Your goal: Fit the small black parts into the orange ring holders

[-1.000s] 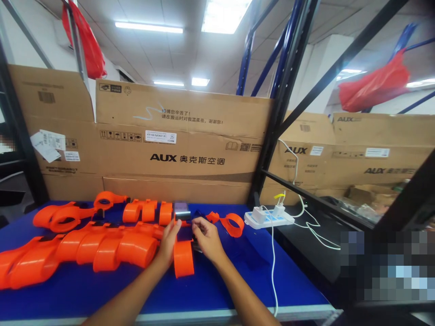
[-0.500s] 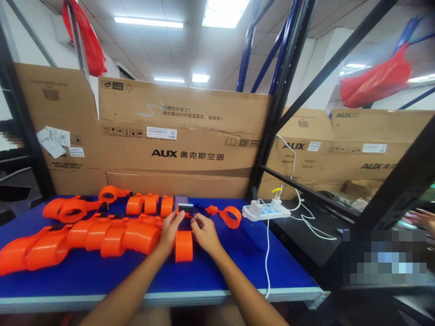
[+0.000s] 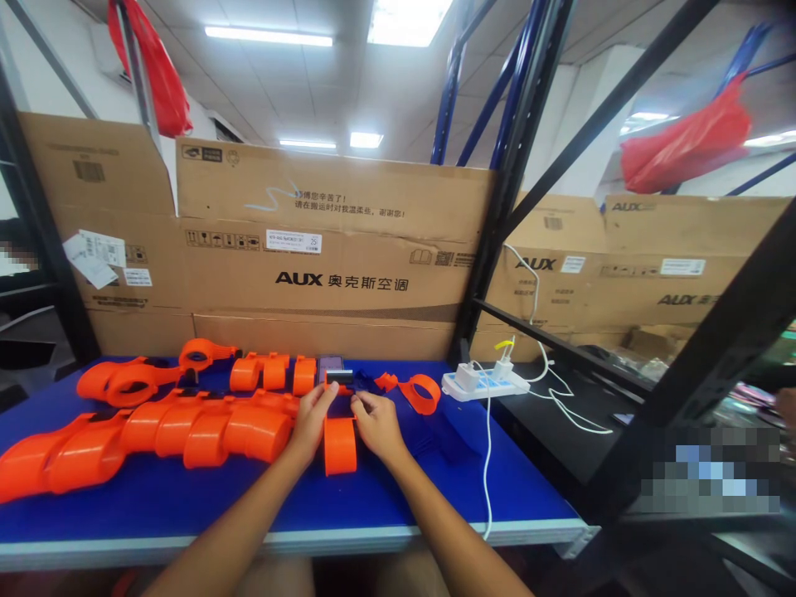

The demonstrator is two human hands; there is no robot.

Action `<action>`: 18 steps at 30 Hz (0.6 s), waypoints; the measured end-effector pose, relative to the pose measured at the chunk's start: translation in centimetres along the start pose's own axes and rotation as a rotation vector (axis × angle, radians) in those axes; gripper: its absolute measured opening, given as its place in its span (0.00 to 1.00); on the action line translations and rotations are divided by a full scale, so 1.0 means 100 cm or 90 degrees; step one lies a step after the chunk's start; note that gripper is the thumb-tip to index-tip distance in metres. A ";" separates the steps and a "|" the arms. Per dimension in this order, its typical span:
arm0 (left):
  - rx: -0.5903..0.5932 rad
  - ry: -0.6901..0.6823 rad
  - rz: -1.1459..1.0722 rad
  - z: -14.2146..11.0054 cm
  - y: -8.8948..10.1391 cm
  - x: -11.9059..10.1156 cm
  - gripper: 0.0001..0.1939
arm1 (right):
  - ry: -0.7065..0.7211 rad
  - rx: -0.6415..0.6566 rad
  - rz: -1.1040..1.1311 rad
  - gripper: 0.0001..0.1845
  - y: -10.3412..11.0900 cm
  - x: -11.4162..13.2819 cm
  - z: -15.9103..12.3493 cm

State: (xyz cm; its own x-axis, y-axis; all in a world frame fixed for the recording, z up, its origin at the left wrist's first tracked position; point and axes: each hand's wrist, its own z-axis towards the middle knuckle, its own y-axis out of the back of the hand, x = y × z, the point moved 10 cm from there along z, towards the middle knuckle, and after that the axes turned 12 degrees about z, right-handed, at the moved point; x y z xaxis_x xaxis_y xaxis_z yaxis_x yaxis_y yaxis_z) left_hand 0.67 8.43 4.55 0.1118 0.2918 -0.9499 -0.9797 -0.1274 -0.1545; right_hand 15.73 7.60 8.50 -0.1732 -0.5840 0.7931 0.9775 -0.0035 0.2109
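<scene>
Both hands are at an orange plastic tape dispenser, whose round body hangs between my wrists, low over the table. My left hand is closed on its upper left part, thumb next to a dark strip with a pale toothed edge. The fingers of my right hand are pinched together at its upper right side. What exactly the right fingertips grip is too small to make out. Left of my hands several orange tape dispensers lie in a row, with more behind them.
The blue tabletop has a pale front edge. A single orange dispenser lies to the right, by a white power strip with a trailing cable. A phone-like object lies behind my hands. Cardboard walls the back; a black post stands right.
My hands and the held dispenser have shifted very slightly to the right in the picture. The view has moved a little; the grip looks the same.
</scene>
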 end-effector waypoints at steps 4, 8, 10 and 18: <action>0.002 -0.004 0.006 -0.003 0.000 -0.003 0.18 | 0.004 -0.005 -0.011 0.19 0.000 0.000 -0.001; 0.002 -0.005 0.004 -0.005 -0.001 -0.004 0.18 | 0.009 -0.015 -0.023 0.19 0.002 0.001 -0.001; 0.012 -0.012 -0.003 -0.004 -0.002 -0.004 0.18 | 0.012 -0.021 -0.027 0.19 0.003 0.002 -0.001; 0.022 0.021 -0.039 0.002 -0.004 0.010 0.22 | 0.018 -0.034 -0.023 0.19 0.005 0.004 -0.001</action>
State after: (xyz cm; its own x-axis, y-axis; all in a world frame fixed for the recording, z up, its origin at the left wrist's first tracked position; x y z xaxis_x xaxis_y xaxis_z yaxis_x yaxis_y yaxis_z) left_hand 1.16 8.98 3.70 0.1768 0.2660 -0.9476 -0.9760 -0.0769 -0.2037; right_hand 16.19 7.29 8.88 -0.2054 -0.6054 0.7690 0.9759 -0.0677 0.2074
